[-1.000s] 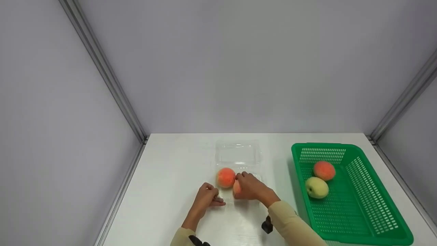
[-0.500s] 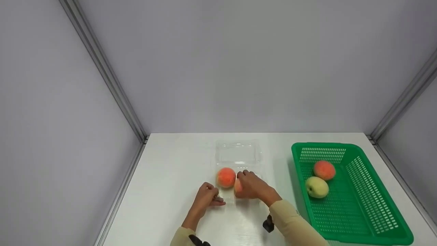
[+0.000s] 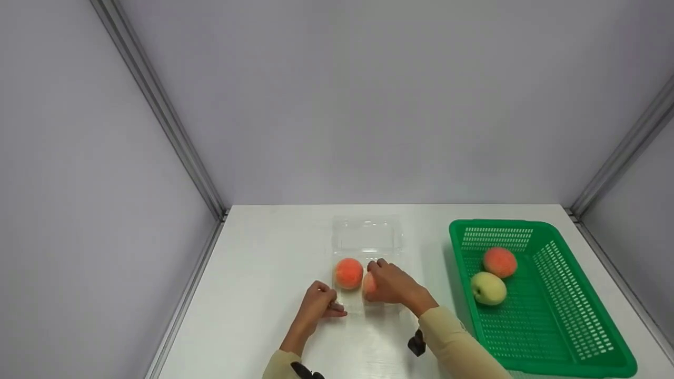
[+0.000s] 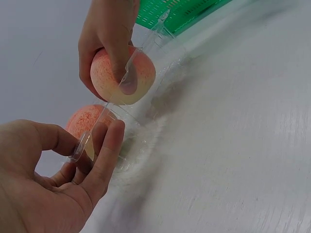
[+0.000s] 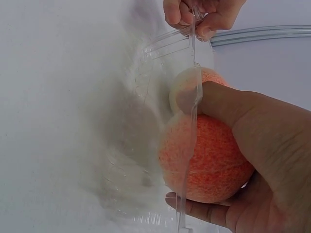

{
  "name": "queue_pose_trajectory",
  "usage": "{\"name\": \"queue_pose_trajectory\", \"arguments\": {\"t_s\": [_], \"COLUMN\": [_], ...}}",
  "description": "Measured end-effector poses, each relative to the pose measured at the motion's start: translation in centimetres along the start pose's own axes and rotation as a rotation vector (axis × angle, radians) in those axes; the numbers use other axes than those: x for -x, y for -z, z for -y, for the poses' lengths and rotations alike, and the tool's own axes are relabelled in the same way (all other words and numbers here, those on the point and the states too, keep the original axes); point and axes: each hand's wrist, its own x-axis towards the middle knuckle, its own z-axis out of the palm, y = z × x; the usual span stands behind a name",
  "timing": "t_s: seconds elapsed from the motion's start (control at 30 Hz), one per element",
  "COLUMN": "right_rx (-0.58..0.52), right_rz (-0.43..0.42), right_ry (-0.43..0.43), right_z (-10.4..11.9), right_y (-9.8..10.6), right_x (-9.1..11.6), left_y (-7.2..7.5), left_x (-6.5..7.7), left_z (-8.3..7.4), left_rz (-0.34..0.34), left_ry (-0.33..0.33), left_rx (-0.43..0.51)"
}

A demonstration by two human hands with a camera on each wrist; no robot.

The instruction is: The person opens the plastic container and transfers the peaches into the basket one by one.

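Note:
A clear plastic clamshell box [image 3: 367, 235] lies with its lid spread toward the back wall. My left hand [image 3: 317, 302] pinches the near left corner of its rim between thumb and fingers, as the left wrist view shows. My right hand [image 3: 390, 282] grips a peach [image 5: 204, 158] from above, thumb on one side and fingers on the other, inside the box's right part. To its left another orange-red peach [image 3: 348, 273] sits in the box. In the right wrist view the clear rim crosses in front of the held peach.
On the right stands a green plastic basket [image 3: 579, 284] with slotted walls. An orange-red peach [image 3: 500, 262] and a pale yellow one [image 3: 488, 288] lie together at its left side. Grey walls enclose the white table [image 3: 253, 263] at the back and sides.
My right hand and its peach have shifted slightly right and toward the back. The left hand stays at the box corner.

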Motion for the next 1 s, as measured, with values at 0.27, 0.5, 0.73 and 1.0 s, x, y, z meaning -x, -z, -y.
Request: {"name": "queue_pose_trajectory", "arguments": {"t_s": [0.27, 0.5, 0.73, 1.0], "right_rx": [-0.008, -0.005, -0.002, 0.014], "right_rz": [0.002, -0.011, -0.015, -0.043], "right_ry": [-0.007, 0.016, 0.009, 0.044], "right_z": [-0.2, -0.1, 0.1, 0.2], "right_y": [0.3, 0.9, 1.4, 2.2], "right_x": [0.0, 0.2, 0.2, 0.7], "left_y": [0.0, 0.0, 0.1, 0.1], "left_x": [0.0, 0.0, -0.1, -0.4], "left_z": [0.0, 0.0, 0.0, 0.1], "left_rz": [-0.005, -0.008, -0.006, -0.009], "left_ry": [0.005, 0.009, 0.0, 0.012], "left_rx": [-0.006, 0.002, 0.0, -0.035]}}
